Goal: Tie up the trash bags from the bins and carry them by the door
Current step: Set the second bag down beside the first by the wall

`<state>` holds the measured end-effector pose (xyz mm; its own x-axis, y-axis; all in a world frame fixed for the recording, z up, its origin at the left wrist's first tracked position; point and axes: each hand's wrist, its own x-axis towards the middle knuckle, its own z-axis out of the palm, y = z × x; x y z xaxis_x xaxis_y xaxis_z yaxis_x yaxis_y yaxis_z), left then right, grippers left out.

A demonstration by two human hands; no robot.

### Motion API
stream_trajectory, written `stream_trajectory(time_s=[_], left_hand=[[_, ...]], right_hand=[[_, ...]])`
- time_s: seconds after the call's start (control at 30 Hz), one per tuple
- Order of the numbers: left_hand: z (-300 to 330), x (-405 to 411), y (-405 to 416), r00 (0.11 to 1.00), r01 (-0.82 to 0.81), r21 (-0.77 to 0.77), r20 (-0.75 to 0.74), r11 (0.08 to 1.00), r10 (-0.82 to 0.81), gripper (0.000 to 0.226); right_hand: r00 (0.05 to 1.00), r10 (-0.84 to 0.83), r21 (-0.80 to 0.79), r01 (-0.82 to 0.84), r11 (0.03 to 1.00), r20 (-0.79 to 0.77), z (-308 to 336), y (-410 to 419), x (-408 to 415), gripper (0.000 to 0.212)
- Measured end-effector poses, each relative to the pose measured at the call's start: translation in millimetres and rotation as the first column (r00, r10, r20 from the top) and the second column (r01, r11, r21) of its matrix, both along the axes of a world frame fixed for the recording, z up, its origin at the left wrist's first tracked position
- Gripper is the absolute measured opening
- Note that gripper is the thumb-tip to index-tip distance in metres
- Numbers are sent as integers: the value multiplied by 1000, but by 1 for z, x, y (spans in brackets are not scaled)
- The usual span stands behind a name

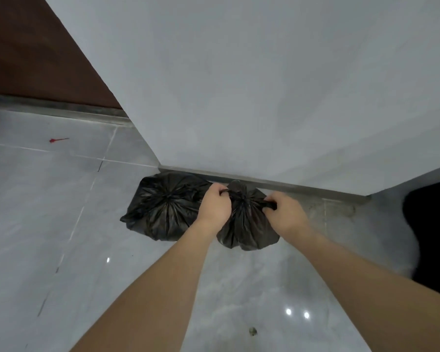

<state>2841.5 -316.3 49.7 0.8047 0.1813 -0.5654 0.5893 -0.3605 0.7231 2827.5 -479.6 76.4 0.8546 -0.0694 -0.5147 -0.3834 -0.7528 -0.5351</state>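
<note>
Two black trash bags sit side by side on the grey tiled floor against the white wall. The left trash bag (pixel 163 207) is gathered shut at its top and nobody touches it. The right trash bag (pixel 244 224) lies between my hands. My left hand (pixel 214 207) grips one twisted end of its neck, and my right hand (pixel 283 212) grips the other end, the two pulled apart sideways. The knot at the middle is partly hidden by my fingers.
A brown door (pixel 36 52) stands at the far left behind a grey threshold strip (pixel 61 110). A small red mark (pixel 57 140) lies on the floor tiles (pixel 48 212). A dark shape (pixel 432 237) fills the right edge. A grey skirting (pixel 302 188) runs along the wall (pixel 264 85).
</note>
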Motion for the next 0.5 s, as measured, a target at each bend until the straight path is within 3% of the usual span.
stream_trajectory(time_s=[0.13, 0.23, 0.37, 0.5], left_hand=[[57, -11, 8, 991, 130, 146, -14, 981, -130, 28], [140, -11, 16, 993, 119, 184, -8, 976, -120, 27], [304, -3, 18, 990, 81, 263, 92, 961, -109, 33], [494, -18, 8, 920, 159, 520, 231, 840, -317, 42]], right_hand=[[1000, 19, -18, -19, 1000, -23, 57, -2, -9, 31], [998, 67, -8, -67, 998, -12, 141, -4, -9, 41], [995, 98, -20, -97, 995, 28, 300, -13, -3, 47], [986, 121, -70, -114, 991, 112, 482, -16, -16, 50]])
